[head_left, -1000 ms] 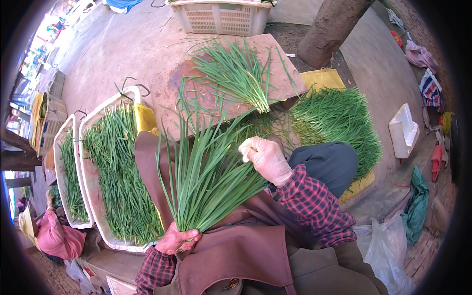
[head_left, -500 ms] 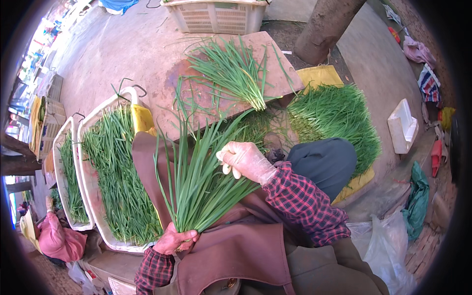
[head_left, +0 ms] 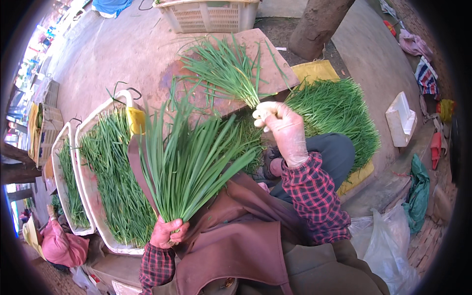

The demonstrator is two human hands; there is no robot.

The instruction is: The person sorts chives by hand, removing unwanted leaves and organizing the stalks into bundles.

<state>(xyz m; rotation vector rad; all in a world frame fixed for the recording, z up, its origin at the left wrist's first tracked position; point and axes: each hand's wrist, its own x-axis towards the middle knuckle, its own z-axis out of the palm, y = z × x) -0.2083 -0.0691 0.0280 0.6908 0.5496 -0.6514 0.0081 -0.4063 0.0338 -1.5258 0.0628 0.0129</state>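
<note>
My bare left hand (head_left: 168,232) is closed round the stem ends of a bunch of garlic chives (head_left: 184,169), whose green leaves fan up and outward over my brown apron (head_left: 231,246). My right hand (head_left: 284,129), in a thin whitish glove, is at the pale stem ends of a second, loose bunch of garlic chives (head_left: 223,69). That bunch lies on a reddish-brown board (head_left: 162,101). The gloved fingers are curled in and close against those ends; whether they pinch any stems is hidden.
Cut chives fill two white crates (head_left: 110,241) on the left. More chives (head_left: 339,118) lie on a yellow sheet (head_left: 317,71) at right, by my knee. A tree trunk (head_left: 319,27), a pale crate (head_left: 211,17) and a foam box (head_left: 400,120) stand around; another person (head_left: 64,243) sits far left.
My right hand has moved forward and right, from above the held bunch to the stem ends on the board. My left hand keeps its bunch, now fanned wider and more upright.
</note>
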